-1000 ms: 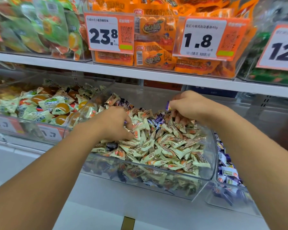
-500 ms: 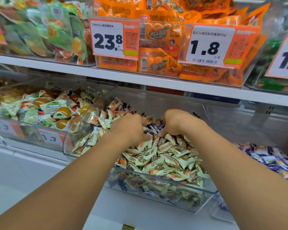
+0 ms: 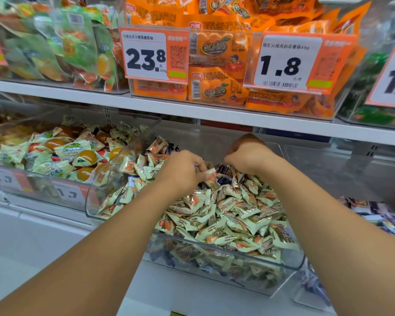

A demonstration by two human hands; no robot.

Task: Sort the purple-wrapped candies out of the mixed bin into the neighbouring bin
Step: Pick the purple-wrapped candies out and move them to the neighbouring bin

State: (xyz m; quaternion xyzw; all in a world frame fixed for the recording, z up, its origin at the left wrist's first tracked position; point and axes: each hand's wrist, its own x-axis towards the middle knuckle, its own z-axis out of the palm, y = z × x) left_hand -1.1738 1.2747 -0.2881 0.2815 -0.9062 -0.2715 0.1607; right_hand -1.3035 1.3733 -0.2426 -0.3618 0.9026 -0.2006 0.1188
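1. purple candies [image 3: 224, 179] lie toward the mixed bin's [image 3: 290, 263] back edge — between my two hands.
2. left hand [image 3: 183, 169] pinches a pale wrapper; right hand [image 3: 249, 156] curled, its hold hidden.
3. neighbouring bin [image 3: 374, 215] lies rightward — right hand is nearer.

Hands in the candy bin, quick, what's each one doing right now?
Left hand: fingers curled down in the pale-green wrapped candies; what it grips cannot be told.
Right hand: likewise.
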